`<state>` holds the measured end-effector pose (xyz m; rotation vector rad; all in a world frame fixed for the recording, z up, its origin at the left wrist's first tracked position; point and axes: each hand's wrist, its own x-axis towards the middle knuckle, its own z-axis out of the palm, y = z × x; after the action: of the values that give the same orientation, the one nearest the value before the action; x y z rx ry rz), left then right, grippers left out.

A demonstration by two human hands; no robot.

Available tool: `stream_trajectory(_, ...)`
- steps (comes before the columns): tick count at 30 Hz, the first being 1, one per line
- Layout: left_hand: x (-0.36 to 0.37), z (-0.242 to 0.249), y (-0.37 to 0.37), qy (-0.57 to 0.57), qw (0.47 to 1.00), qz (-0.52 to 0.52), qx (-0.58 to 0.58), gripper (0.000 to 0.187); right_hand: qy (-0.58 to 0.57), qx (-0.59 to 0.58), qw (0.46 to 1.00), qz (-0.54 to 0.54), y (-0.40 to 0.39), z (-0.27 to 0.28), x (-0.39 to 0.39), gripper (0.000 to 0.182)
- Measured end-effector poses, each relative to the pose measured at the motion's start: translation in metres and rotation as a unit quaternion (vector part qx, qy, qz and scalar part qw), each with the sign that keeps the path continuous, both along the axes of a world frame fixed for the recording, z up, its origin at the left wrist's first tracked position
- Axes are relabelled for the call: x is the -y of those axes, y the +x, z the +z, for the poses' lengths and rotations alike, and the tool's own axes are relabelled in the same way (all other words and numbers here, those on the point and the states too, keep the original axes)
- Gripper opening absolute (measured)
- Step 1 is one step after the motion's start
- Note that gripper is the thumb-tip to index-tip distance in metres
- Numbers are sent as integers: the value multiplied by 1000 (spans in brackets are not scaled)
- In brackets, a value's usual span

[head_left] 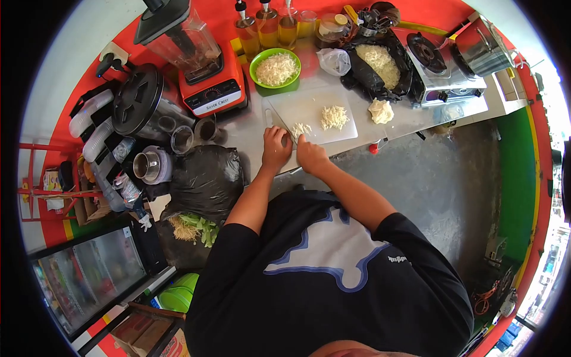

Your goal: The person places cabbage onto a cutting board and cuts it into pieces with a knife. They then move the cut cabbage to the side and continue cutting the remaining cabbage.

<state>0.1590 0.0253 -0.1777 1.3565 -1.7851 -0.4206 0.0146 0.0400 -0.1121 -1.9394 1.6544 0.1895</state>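
A white cutting board [309, 107] lies on the steel counter [410, 119] in front of me. On it are a pile of pale shredded food [333, 117] and a smaller pile [301, 128] at its near edge. My left hand [276, 146] rests at the board's near left corner, with curled fingers pressing on the small pile. My right hand [310, 156] is closed just to its right. A thin dark blade [294, 140] seems to run between the two hands, though its handle is hidden in the fist.
Behind the board stand a green bowl of shreds [275, 67], an open black bag of shreds [380, 62] and a pale lump [380, 111]. A red-based blender [208, 89], oil bottles [267, 27] and a gas stove [443, 65] line the back. A tied black bag [205, 178] sits at left.
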Motion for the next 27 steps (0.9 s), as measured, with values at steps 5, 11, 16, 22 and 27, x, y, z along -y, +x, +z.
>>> stream_trajectory(5,-2,0,0,-6,999,11,-43,6,-16,14,999,31,-11,1,16,27)
stream_trajectory(11,-1,0,12,-42,992,99,-61,16,3,65,993,94,-26,-11,-5,32)
stream_trajectory(16,3,-2,16,1,977,212,-8,35,20,43,997,62,-45,-14,-22,36)
stream_trajectory(22,13,7,13,168,933,262,180,32,5,45,998,-49,-101,-21,-23,35)
stream_trajectory(27,33,33,16,335,892,246,178,34,-9,40,998,-49,-134,-16,-15,37)
